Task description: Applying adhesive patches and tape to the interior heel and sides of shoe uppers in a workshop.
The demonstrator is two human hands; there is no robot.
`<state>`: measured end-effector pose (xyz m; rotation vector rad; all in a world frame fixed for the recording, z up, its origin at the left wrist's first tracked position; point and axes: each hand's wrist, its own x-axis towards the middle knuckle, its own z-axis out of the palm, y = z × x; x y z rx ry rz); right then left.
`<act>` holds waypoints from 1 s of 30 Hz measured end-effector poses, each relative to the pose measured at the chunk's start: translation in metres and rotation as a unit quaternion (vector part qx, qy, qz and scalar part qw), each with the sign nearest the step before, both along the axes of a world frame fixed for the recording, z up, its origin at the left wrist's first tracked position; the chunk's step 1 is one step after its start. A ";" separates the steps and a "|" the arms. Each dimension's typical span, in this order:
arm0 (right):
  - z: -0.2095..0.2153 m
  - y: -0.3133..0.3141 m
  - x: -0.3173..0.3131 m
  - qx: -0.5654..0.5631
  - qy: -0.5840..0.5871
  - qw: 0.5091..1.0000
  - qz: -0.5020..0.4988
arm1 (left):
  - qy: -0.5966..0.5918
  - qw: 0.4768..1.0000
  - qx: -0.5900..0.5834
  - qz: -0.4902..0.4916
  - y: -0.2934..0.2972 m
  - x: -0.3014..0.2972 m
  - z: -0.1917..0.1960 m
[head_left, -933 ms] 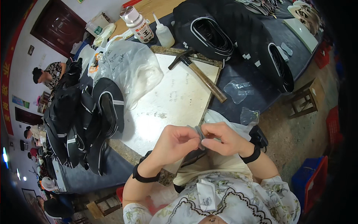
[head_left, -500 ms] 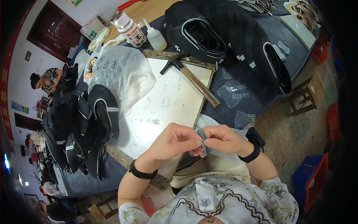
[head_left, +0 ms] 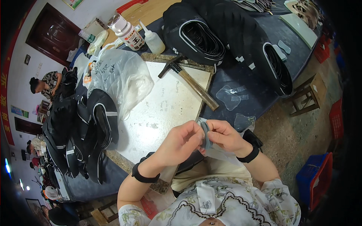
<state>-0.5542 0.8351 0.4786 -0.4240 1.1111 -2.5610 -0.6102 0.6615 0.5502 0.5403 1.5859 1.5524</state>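
Between my two hands, just past the near edge of the white board (head_left: 147,120), is a small curved grey piece (head_left: 206,136), thin and seen nearly edge-on. My left hand (head_left: 183,141) is closed, with its thumb and fingertips at the piece's left side. The thumb and forefinger of my right hand (head_left: 226,138) pinch its right side. My fingers cover part of it, and whether it is one layer or more I cannot tell. Beyond my hands a wooden-handled hammer (head_left: 194,87) lies across the board's far right corner.
Stacked black fabric shoe uppers (head_left: 103,120) lie left, with more bundles (head_left: 200,41) at the back. A plastic bag (head_left: 124,79), a bottle (head_left: 128,35) and a squeeze bottle (head_left: 154,42) stand behind the board. Clear templates (head_left: 232,97) lie right, near a wooden stool (head_left: 311,94). Another person (head_left: 49,83) sits far left.
My left hand has turned and its fingers have curled in more. The grey piece shows more of its curved edge between my hands. The hammer and board have not been moved.
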 end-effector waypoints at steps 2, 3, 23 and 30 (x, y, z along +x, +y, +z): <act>0.003 0.002 -0.002 -0.021 -0.008 1.000 -0.009 | 0.015 0.998 0.048 0.048 -0.002 -0.005 -0.006; 0.010 0.009 -0.001 -0.051 -0.037 0.997 -0.052 | 0.017 0.997 0.049 0.049 -0.003 -0.007 -0.007; 0.033 0.019 -0.005 0.410 0.172 0.842 -0.307 | 0.112 0.991 -0.014 0.071 0.029 -0.017 -0.007; 0.027 0.020 -0.007 0.293 0.141 0.919 -0.221 | -0.006 0.999 0.031 0.033 0.019 -0.020 -0.002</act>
